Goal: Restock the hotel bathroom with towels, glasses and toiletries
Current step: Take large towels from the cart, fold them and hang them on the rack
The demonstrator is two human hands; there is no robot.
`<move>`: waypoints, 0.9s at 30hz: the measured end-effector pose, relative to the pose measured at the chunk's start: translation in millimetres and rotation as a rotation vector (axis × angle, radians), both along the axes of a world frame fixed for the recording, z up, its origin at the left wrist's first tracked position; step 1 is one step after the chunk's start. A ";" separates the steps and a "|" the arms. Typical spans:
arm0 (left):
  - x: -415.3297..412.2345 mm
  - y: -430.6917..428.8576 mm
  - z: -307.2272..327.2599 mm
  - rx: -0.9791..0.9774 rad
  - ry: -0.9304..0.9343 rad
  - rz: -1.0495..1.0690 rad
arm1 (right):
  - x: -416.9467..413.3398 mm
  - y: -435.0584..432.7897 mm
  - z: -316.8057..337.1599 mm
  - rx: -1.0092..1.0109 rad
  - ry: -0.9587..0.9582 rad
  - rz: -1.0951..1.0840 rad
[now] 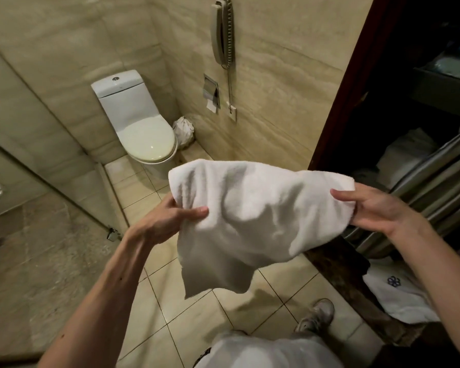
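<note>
Beige-tiled bathroom, white toilet (141, 126) beyond the fingers. Left hand (170, 216) and right hand (377, 208) are pinching a white terry towel (250, 221), hanging slack between the fingertips. Restocking is looking early: towel not yet folded or placed.

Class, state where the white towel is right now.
In the head view the white towel hangs mid-frame above the tiled floor, held between the left hand and right hand, nearer than the toilet.
</note>
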State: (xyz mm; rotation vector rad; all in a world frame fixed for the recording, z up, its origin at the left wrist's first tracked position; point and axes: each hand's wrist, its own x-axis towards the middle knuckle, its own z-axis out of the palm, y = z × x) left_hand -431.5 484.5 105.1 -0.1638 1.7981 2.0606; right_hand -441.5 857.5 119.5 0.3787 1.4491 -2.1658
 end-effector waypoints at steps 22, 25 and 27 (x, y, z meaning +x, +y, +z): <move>-9.2 -57.9 -6.6 0.419 0.004 0.229 | 18.7 -87.5 -51.2 -0.326 0.081 0.127; 0.1 -62.5 -12.1 0.148 -0.033 0.176 | 15.1 -95.2 -33.7 -0.152 0.109 0.184; 4.5 -66.6 -14.9 -0.067 -0.117 0.112 | 9.4 -96.0 -29.7 -0.081 0.100 0.135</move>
